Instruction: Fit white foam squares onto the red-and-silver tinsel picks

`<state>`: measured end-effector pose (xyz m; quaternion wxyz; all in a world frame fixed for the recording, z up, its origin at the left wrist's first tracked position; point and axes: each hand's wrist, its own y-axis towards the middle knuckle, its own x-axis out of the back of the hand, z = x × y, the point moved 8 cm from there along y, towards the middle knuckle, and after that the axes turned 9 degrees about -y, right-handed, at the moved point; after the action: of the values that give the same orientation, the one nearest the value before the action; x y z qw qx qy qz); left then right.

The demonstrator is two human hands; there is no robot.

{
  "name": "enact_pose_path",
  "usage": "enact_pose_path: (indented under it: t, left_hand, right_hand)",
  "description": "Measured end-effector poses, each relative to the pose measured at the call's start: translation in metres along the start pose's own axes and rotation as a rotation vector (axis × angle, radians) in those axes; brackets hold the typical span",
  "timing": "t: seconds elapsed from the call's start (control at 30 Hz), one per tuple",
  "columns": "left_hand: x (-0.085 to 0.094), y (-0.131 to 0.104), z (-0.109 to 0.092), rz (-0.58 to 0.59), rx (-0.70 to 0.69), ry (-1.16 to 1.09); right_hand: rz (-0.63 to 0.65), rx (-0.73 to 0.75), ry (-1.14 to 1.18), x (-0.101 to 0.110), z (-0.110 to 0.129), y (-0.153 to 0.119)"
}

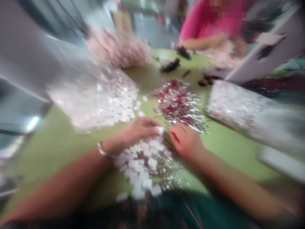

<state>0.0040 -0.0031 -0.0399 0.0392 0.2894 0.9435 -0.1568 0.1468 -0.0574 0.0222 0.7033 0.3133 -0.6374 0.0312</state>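
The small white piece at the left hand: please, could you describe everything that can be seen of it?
The small white piece looks flat and roughly square, like paper or card; blur hides any print. The left hand holds it at the fingertips, which seem to cover part of it. In the view, it shows above the loose white squares, with the right hand close on its right.

Soft, even light fell on the green counter (pixel 47 143); glints flecked the plastic bag (pixel 97 92) at left and the red-and-silver pile (pixel 178 101). Blur streaked the edges, leaving the middle clearer.
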Motion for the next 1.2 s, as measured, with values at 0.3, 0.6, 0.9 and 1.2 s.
enact_pose_path:
  t: [0.3, 0.6, 0.9, 1.2]
  left_hand:
    - [-0.012, 0.0, 0.001, -0.03, 0.039, 0.122]
    - [-0.022, -0.001, 0.008, 0.155, 0.063, 0.009]
    - [-0.004, -0.006, -0.05, 0.007, -0.379, 0.697]
    - [0.05, 0.016, -0.023, -0.243, -0.552, 1.404]
  right_hand:
    - [0.059, -0.017, -0.072, -0.007, 0.013, 0.0]
    - [0.156, 0.059, 0.334, -0.006, 0.009, -0.003]
    - [0.356, -0.054, 0.446, -0.009, 0.015, -0.006]
    - [0.332, -0.182, 0.244, -0.025, -0.016, 0.003]
